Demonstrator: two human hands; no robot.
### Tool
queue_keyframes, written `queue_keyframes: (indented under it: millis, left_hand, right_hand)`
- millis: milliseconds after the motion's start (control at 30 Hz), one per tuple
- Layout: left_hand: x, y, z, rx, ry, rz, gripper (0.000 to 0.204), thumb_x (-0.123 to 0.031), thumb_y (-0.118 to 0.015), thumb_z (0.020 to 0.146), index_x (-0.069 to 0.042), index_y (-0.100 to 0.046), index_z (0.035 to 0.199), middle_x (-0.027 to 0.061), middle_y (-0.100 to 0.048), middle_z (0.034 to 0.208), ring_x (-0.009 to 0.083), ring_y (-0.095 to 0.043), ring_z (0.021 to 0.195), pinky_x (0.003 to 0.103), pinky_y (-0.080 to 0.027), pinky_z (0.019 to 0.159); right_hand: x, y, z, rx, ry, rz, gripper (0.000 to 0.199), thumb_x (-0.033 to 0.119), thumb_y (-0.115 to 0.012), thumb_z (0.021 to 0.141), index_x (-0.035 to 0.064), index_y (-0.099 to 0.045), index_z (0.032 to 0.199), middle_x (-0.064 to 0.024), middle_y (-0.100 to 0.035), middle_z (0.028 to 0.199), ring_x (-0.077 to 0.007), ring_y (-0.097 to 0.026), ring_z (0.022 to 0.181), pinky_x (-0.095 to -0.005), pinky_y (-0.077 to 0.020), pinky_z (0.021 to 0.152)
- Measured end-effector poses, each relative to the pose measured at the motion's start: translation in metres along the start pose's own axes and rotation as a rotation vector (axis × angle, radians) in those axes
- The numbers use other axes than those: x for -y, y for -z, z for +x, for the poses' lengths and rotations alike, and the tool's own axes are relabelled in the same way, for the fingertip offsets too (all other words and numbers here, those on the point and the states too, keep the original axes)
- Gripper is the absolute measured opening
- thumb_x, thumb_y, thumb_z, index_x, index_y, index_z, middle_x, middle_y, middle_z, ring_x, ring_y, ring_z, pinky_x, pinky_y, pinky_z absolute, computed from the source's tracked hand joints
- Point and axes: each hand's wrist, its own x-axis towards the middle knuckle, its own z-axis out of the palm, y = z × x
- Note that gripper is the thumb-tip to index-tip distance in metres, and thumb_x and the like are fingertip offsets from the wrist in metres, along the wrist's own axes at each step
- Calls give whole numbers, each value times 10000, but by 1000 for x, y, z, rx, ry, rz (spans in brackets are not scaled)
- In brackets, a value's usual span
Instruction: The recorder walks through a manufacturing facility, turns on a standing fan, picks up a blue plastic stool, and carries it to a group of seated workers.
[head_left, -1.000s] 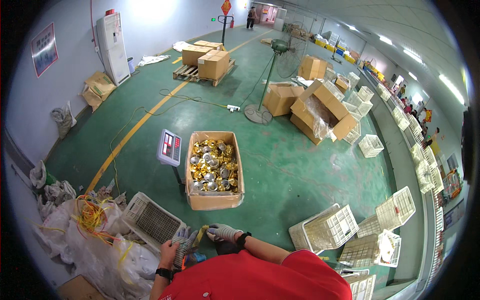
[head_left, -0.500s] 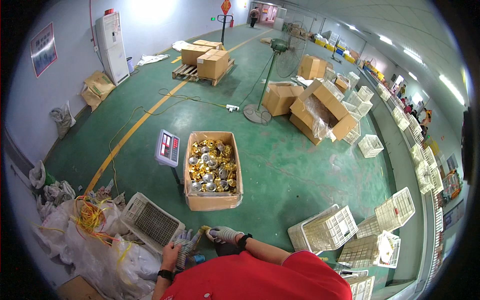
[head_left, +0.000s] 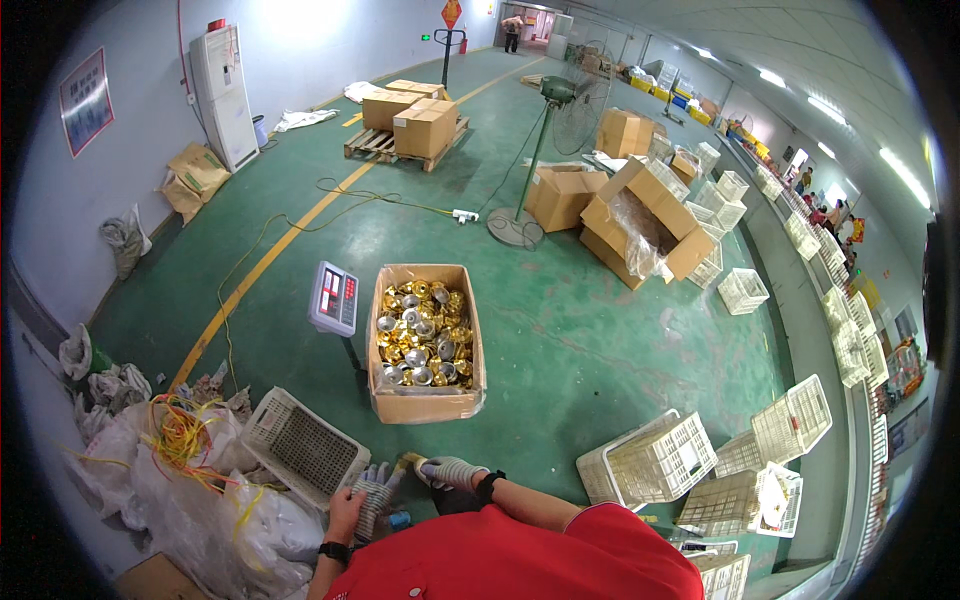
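Note:
My left hand (head_left: 345,512), bare with a black watch at its wrist, is closed at the edge of a grey-and-white striped work glove (head_left: 376,492). The glove's fingers point up and away from me. My right hand (head_left: 450,472) wears a matching striped glove, its fingers curled beside a small yellowish-brown piece (head_left: 406,462); what lies inside the fingers is hidden. A small blue item (head_left: 400,521) shows just below the left glove. Ahead stands an open carton (head_left: 428,404) full of shiny gold and silver cup-shaped metal parts (head_left: 425,330).
A weighing-scale display (head_left: 333,298) stands left of the carton. Beside my left hand lies a grey plastic crate (head_left: 305,447) against plastic bags (head_left: 250,525). White crates (head_left: 648,455) sit at right. Farther off are a standing fan (head_left: 540,150), open cartons (head_left: 640,225) and a loaded pallet (head_left: 440,158).
My hands have barely moved; the striped glove at my left hand has shifted slightly, its fingers now more spread. Far away, a person at the doorway has bent forward.

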Motion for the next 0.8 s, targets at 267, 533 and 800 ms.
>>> queue_keyframes:
  millis: [267, 533, 800]
  left_hand:
    - [-1, -5, -5, -13, 11, -30, 317, -235, -706, 879, 42, -585, 784, 62, -557, 692, 123, -491, 683, 355, -435, 626]
    - [-42, 1, -26, 4, 55, 55, 258, -209, -695, 893, 44, -651, 865, 35, -629, 757, 107, -537, 728, 332, -462, 657]
    - [-26, 0, -27, 9, 59, -109, 244, -189, -679, 914, 48, -641, 866, 20, -621, 762, 107, -529, 727, 331, -454, 654]
  right_hand:
    - [-9, 2, 11, 59, -26, -21, 528, 520, -577, 956, 270, -541, 1420, -15, -636, 1063, -168, -579, 774, -325, -502, 639]
    - [-1, -4, 2, 75, 20, 7, 591, 535, -606, 945, 177, -548, 1411, -26, -638, 1085, -165, -576, 773, -320, -512, 667]
    - [14, -13, -10, 82, 57, -40, 565, 501, -598, 960, 115, -581, 1373, -28, -648, 1063, -147, -566, 771, -304, -507, 661]
